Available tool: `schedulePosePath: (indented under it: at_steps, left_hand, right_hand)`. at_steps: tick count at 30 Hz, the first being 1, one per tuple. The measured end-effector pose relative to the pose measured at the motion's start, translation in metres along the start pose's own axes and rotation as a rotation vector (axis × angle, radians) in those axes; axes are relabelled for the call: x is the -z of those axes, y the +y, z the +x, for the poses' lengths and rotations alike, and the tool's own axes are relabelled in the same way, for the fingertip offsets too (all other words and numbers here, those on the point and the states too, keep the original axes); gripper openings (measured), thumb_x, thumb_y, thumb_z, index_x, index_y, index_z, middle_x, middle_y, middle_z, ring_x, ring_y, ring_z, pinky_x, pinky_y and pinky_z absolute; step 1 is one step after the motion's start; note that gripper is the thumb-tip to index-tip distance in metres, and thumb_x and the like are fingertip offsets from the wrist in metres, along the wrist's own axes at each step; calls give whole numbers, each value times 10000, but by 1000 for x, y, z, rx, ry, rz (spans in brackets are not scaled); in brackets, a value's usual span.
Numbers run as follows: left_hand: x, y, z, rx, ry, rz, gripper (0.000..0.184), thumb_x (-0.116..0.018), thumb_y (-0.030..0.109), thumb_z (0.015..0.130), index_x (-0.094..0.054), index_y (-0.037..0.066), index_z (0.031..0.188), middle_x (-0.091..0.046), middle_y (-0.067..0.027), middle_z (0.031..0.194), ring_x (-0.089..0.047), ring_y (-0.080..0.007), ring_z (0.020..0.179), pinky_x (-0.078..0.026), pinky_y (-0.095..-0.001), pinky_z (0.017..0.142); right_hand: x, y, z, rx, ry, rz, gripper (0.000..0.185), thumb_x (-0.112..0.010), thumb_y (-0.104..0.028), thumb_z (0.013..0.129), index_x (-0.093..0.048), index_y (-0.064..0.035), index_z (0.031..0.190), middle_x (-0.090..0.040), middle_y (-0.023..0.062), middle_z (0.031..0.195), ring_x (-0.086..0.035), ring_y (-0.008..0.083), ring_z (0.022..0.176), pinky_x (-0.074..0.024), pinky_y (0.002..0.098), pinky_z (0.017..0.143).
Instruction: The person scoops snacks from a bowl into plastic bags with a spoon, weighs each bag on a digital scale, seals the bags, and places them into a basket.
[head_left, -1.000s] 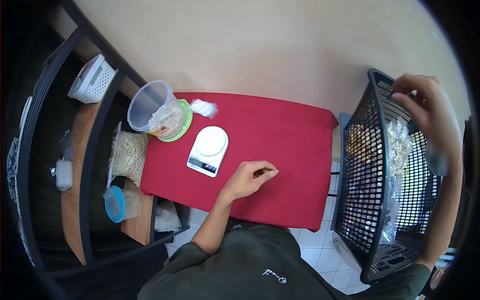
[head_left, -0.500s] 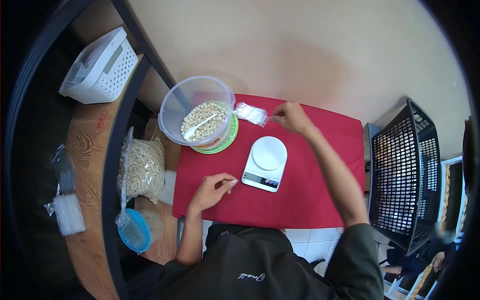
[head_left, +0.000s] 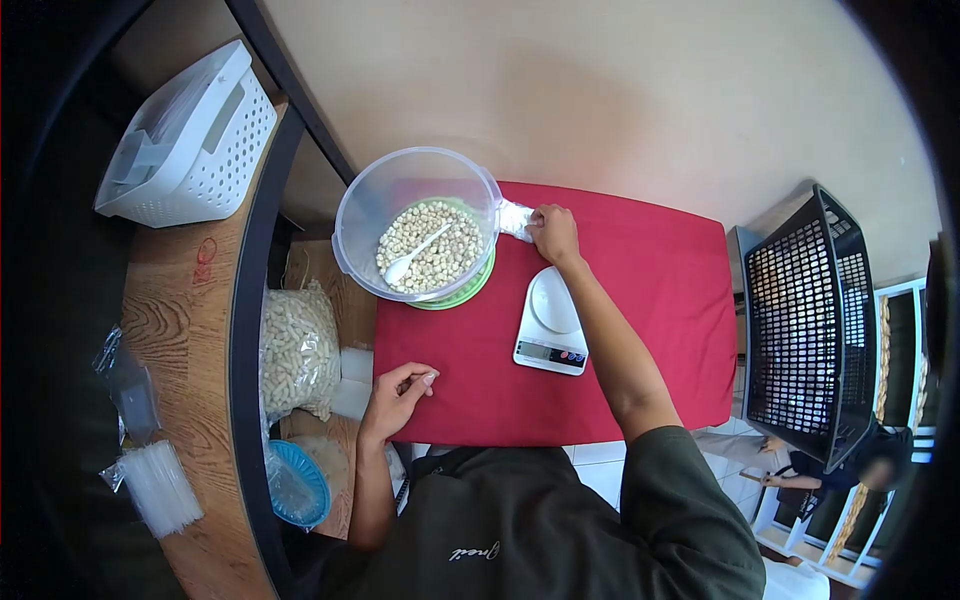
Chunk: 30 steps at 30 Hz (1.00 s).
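My right hand (head_left: 555,236) reaches across the table, its fingers closed at the right end of a stack of small clear plastic bags (head_left: 514,220). My left hand (head_left: 395,402) hovers over the near left of the table, thumb and fingers pressed together; whatever they may hold is too small to make out. A clear plastic tub (head_left: 357,222) stands beside the bags on a green base. Inside it, a white spoon (head_left: 416,254) rests on pale round nuts or beans (head_left: 440,262). Below my right hand is a white kitchen scale (head_left: 549,352), partly covered by my forearm.
Red cloth (head_left: 660,330) covers the table. On the left, a wooden shelf (head_left: 165,290) carries a white basket (head_left: 205,150); a bag of pale snacks (head_left: 300,350) and a blue basket (head_left: 302,485) sit beneath. A black crate (head_left: 795,330) stands right; people are beyond it.
My right hand has moved left onto the bag stack. My left hand has drawn slightly left and down, still closed. The whole view has shifted a little.
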<state>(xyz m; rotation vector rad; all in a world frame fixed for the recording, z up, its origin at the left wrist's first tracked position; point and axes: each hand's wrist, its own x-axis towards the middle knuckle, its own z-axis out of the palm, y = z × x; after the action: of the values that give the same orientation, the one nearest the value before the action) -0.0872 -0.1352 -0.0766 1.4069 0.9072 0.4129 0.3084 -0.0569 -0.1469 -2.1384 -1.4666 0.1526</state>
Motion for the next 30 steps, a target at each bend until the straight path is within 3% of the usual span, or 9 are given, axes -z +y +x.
schedulePosePath:
  at_steps: [3, 5, 12, 15, 18, 20, 23, 28, 30]
  left_hand:
    - [-3, 5, 4, -4, -12, 25, 174, -617, 101, 954, -676, -25, 1058, -670, -32, 834, -610, -81, 781, -474, -236, 713]
    - [-4, 10, 7, -11, -12, 38, 176, -617, 101, 953, -675, -26, 1059, -670, -35, 833, -612, -83, 784, -474, -236, 712]
    - [-15, 21, 7, -24, 13, 44, 180, -605, 101, 959, -673, -31, 1061, -672, -46, 833, -614, -87, 789, -476, -237, 716]
    - [-23, 17, 6, -29, 17, 31, 182, -605, 103, 958, -673, -31, 1061, -672, -46, 827, -616, -90, 788, -477, -239, 716]
    - [-30, 19, 5, -27, 13, 54, 184, -608, 106, 957, -674, -30, 1063, -671, -47, 818, -619, -92, 787, -483, -241, 724]
    - [-35, 23, 4, -20, 7, 58, 184, -604, 114, 963, -674, -27, 1059, -662, -46, 823, -608, -94, 793, -469, -242, 723]
    - [-42, 26, 5, -6, 3, 65, 187, -602, 124, 968, -676, -22, 1057, -655, -48, 831, -600, -100, 801, -458, -246, 725]
    - [-53, 32, 10, -14, -8, 61, 212, -603, 142, 968, -678, -23, 1080, -693, -63, 870, -641, -113, 825, -500, -257, 742]
    - [-64, 39, 20, -1, -71, -111, 287, -576, 216, 997, -663, -21, 1133, -697, -79, 986, -640, -127, 921, -504, -269, 781]
  right_hand:
    - [-6, -1, -1, -8, 64, 33, 229, -767, -65, 685, -692, -4, 893, -679, 183, 862, -664, 365, 829, -526, 440, 749]
    - [-4, -7, 0, -148, 110, 160, 142, -742, -79, 715, -695, -4, 827, -690, 188, 852, -679, 356, 825, -536, 434, 744]
    - [-2, 2, 2, -259, 36, 145, 117, -665, -106, 780, -685, -3, 832, -703, 191, 815, -700, 345, 790, -548, 426, 729]
    - [-3, 11, 7, -248, 9, 192, 115, -647, -92, 801, -677, 13, 838, -702, 195, 784, -716, 289, 755, -560, 388, 696]
    - [-1, 20, 10, -152, -96, 288, 109, -614, -88, 853, -649, 15, 854, -695, 158, 750, -703, 230, 670, -568, 343, 649]
    - [28, 5, 10, -420, -366, 684, 59, -566, -70, 902, -590, -16, 905, -658, 88, 774, -673, 178, 693, -569, 315, 638]
    - [52, -1, 8, -473, -547, 881, 17, -536, -64, 927, -537, -56, 941, -616, 61, 838, -638, 160, 739, -563, 305, 641]
    - [87, -8, -8, -367, -523, 960, 10, -527, -79, 949, -527, -69, 948, -605, 77, 921, -623, 147, 790, -546, 283, 646]
    - [108, -18, -28, -328, -473, 1039, 21, -524, -88, 956, -527, -71, 945, -600, 80, 933, -622, 147, 787, -539, 279, 638]
